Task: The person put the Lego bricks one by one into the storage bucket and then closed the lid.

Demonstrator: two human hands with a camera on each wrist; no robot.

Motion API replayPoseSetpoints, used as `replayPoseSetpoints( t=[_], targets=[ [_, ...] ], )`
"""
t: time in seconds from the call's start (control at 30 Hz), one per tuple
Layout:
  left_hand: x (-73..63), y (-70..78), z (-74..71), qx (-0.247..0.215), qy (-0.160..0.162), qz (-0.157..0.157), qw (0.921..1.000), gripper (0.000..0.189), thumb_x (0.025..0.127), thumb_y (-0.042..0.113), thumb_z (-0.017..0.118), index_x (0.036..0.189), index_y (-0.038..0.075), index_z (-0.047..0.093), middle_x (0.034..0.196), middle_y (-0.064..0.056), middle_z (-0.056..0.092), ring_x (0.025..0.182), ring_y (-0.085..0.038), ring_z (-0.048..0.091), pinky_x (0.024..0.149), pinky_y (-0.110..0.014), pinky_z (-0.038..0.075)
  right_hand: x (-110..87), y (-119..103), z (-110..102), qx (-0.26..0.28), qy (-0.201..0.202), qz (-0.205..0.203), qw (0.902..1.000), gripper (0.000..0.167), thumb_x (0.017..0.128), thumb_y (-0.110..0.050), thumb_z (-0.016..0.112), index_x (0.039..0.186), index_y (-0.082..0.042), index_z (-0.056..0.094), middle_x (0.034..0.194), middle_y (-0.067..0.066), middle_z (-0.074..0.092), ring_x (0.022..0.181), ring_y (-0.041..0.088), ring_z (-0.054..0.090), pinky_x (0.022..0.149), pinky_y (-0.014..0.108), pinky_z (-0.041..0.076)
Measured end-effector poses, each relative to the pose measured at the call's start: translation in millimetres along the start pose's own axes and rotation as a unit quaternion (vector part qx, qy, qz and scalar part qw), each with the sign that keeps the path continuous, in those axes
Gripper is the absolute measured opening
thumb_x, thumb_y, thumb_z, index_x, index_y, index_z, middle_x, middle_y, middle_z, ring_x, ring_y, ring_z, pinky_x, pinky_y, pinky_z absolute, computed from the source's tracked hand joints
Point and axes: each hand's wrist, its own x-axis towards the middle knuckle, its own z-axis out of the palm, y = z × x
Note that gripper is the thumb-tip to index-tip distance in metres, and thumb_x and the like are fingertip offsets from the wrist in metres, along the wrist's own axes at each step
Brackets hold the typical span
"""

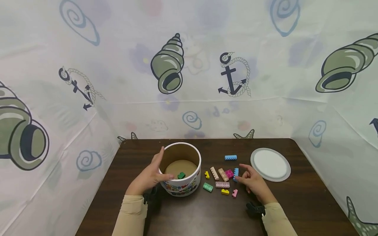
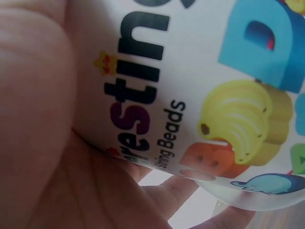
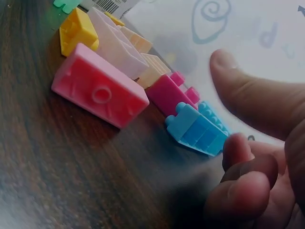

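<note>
A white round bucket with printed pictures and lettering stands on the table, a green block lying inside. My left hand holds its left side, palm against the printed wall and fingers spread around it. On the right, my right hand is beside an upright-looking blue block, thumb and forefinger apart. In the right wrist view a fingertip comes right at the end of the blue block. Left of that hand are a magenta block, a pale pink block and a small pink block.
A white round lid lies on the table at the right. Another blue block is farther back. Beige blocks, yellow blocks and a light green block lie between bucket and right hand. Patterned cloth hangs behind the table.
</note>
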Motion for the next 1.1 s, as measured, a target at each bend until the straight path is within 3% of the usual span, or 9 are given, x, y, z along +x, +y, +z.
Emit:
replayPoseSetpoints(
  t=[0.2, 0.47, 0.9, 1.1],
  targets=[
    [2.3, 0.5, 1.0, 0.007, 0.001, 0.011, 0.9999, 0.134, 0.087, 0.056, 0.090, 0.174, 0.041, -0.011, 0.184, -0.012, -0.001, 0.166, -0.047, 0.021, 0.122, -0.070, 0.036, 1.2, 0.8, 0.0, -0.021, -0.002, 0.005, 0.9998, 0.086, 0.091, -0.028, 0.091, 0.163, -0.014, 0.047, 0.092, 0.008, 0.058, 0.059, 0.016, 0.049, 0.050, 0.031, 0.048],
    [1.7, 1.7, 0.7, 0.006, 0.000, 0.015, 0.9999, 0.133, 0.088, 0.053, 0.090, 0.175, 0.038, -0.010, 0.184, -0.013, 0.001, 0.165, -0.048, 0.023, 0.122, -0.070, 0.036, 0.2, 0.9, 2.5, -0.028, 0.004, 0.005, 0.9996, 0.071, 0.093, -0.020, 0.089, 0.156, -0.012, 0.055, 0.098, 0.010, 0.063, 0.059, 0.016, 0.051, 0.050, 0.030, 0.049],
    [0.4, -1.1, 0.7, 0.001, 0.004, 0.002, 1.0000, 0.134, 0.086, 0.054, 0.091, 0.175, 0.039, -0.009, 0.184, -0.014, 0.000, 0.167, -0.047, 0.015, 0.124, -0.073, 0.031, -1.4, -2.8, 6.7, -0.023, 0.019, 0.005, 0.9995, 0.069, 0.091, -0.014, 0.090, 0.144, -0.014, 0.046, 0.125, 0.020, 0.057, 0.061, 0.021, 0.054, 0.051, 0.036, 0.054],
    [0.2, -0.8, 0.9, -0.001, 0.005, 0.008, 1.0000, 0.134, 0.086, 0.053, 0.092, 0.176, 0.037, -0.007, 0.184, -0.015, 0.001, 0.166, -0.048, 0.017, 0.124, -0.072, 0.032, -1.1, -0.5, 5.2, -0.003, 0.010, -0.006, 0.9999, 0.062, 0.097, -0.009, 0.083, 0.142, -0.017, 0.041, 0.119, 0.020, 0.060, 0.062, 0.023, 0.057, 0.054, 0.038, 0.058]
  ],
)
